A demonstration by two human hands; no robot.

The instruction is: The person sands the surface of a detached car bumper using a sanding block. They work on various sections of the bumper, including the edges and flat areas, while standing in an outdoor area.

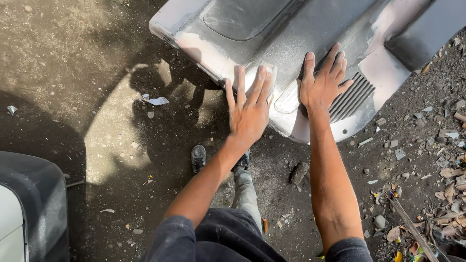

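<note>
Nearest the camera, dark sleeves (179, 240) and grey trousers (245, 191) are showing, with one black shoe (198, 157) standing on the dirt ground (73, 58). A dark car part (34, 204) is sitting at the lower left edge, and rubble (432, 160) with dry leaves is lying to the right.

Further out, both bare arms are reaching forward. The left hand (248, 111) is lying flat, fingers (241, 82) straight and slightly spread, pressing a pale sheet of sandpaper (268, 73) against the panel (272, 34); the sheet is showing just past the fingertips, pinned under them rather than gripped. The right hand (323, 82) is resting just beside it, palm down, fingers open and splayed on the bare panel, touching the slatted vent (354, 94) at its right side and holding nothing.

The panel, a grey car body piece with pale filler patches, is lying on the ground ahead of the person, its near edge overhanging the dirt. Beyond and left, paper scraps (156, 101) are lying in a sunlit patch among shadows.
</note>
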